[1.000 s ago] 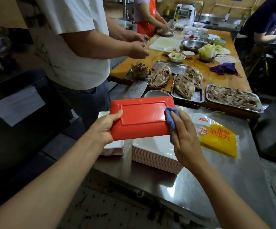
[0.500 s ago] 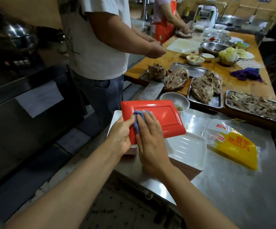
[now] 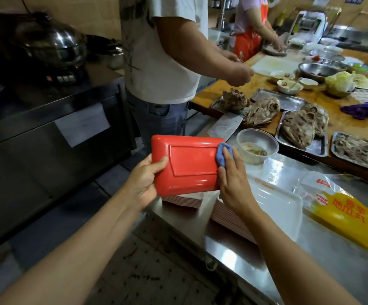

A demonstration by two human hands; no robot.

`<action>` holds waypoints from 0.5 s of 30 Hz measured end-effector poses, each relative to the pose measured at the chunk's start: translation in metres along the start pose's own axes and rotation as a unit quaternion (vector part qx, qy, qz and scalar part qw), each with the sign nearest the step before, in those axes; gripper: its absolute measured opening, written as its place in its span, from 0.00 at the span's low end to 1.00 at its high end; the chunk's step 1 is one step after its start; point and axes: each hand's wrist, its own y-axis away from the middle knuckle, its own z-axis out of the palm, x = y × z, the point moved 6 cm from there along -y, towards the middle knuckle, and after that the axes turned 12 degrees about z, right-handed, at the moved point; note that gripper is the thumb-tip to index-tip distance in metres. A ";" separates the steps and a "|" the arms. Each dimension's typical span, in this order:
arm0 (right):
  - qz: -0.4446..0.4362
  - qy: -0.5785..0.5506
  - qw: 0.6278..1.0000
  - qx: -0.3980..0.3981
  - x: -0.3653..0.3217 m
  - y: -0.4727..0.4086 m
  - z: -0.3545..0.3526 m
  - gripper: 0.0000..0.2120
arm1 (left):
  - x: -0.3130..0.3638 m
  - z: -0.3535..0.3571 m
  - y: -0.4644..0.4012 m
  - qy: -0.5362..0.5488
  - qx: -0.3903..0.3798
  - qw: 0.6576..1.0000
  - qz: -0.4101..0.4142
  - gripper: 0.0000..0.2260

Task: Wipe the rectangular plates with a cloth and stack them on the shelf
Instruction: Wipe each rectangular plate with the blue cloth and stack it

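Head view, wiping stage; a red rectangular plastic plate (image 3: pixel 189 166) is held underside up, above the near edge of the stainless-steel counter (image 3: pixel 240 245); the left hand (image 3: pixel 144 183) grips the plate's left short edge, thumb on the raised foot; the right hand (image 3: pixel 233 177) presses a small blue cloth (image 3: pixel 289 154) against the plate's right end, fingers bent over the cloth.

Progress, judged from the layout: the wipe of this plate is under way and not finished; no shelf can be identified in view, so stacking appears still ahead; two stacks of white rectangular plates sit on the counter below the hands, a smaller left stack (image 3: pixel 184 200) and a larger right stack (image 3: pixel 264 208); whether these are already wiped cannot be told.

Count: one red plate in hand; one blue cloth; two white stacks, individual plates too many and too fine to count; one yellow plastic packet (image 3: pixel 346 219) just right of the larger stack; one clear plastic bowl (image 3: pixel 256 145) just beyond the right hand; one cleaver (image 3: pixel 224 128); two other persons stand at the wooden table (image 3: pixel 337 119).
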 end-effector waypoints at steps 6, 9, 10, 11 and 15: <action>0.101 -0.040 0.994 -0.007 0.017 -0.011 0.005 0.13 | 0.005 -0.022 -0.002 -0.038 0.017 0.999 -0.001 0.10; 0.130 -0.061 0.989 0.014 0.018 -0.015 -0.005 0.06 | 0.012 -0.025 -0.006 -0.063 0.003 0.998 0.023 0.10; 0.134 -0.079 0.987 0.031 0.017 -0.014 -0.011 0.05 | 0.016 -0.024 -0.009 -0.091 -0.010 0.995 0.045 0.11; 0.139 -0.106 0.984 0.044 0.016 -0.013 -0.016 0.04 | 0.021 -0.023 -0.012 -0.133 -0.024 0.988 0.075 0.11; 0.181 -0.192 0.964 0.041 0.017 -0.009 -0.030 0.02 | 0.033 -0.004 -0.022 -0.465 -0.116 0.844 0.242 0.08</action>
